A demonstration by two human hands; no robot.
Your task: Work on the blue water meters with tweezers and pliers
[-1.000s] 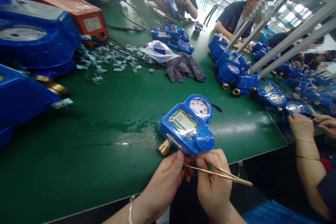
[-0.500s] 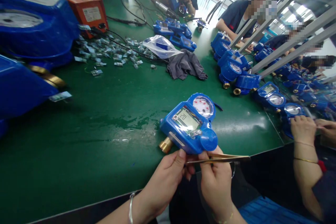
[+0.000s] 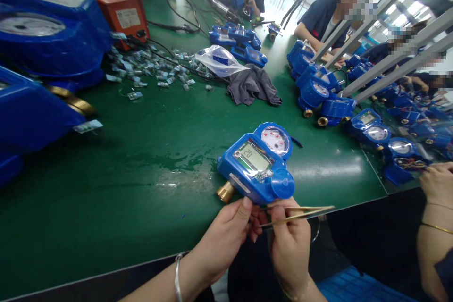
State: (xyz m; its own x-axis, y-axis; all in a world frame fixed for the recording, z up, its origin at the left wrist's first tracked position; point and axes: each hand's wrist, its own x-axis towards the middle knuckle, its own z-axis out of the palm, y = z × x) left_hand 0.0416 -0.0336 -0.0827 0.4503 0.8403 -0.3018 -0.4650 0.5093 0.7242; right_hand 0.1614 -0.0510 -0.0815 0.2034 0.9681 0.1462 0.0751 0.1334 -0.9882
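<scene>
Two bare hands meet at the near edge of the green surface, seen from the head camera. Left hand, a bracelet at its wrist, has its thumb tip pressed against the near side of a blue water meter; its other fingers curl underneath, out of sight, so how firmly it grips I cannot tell. Right hand pinches a pair of brass tweezers between thumb and forefinger, fingers closed on them, the prongs running off to the right just below the meter's round blue cap.

That meter lies face up at the surface's front edge, its screen and dial showing and a brass fitting poking out at its left end.

Farther back lie a grey cloth, a clear plastic bag, a scatter of small metal clips and an orange box. More blue meters crowd the right side, where another person's hand rests.
</scene>
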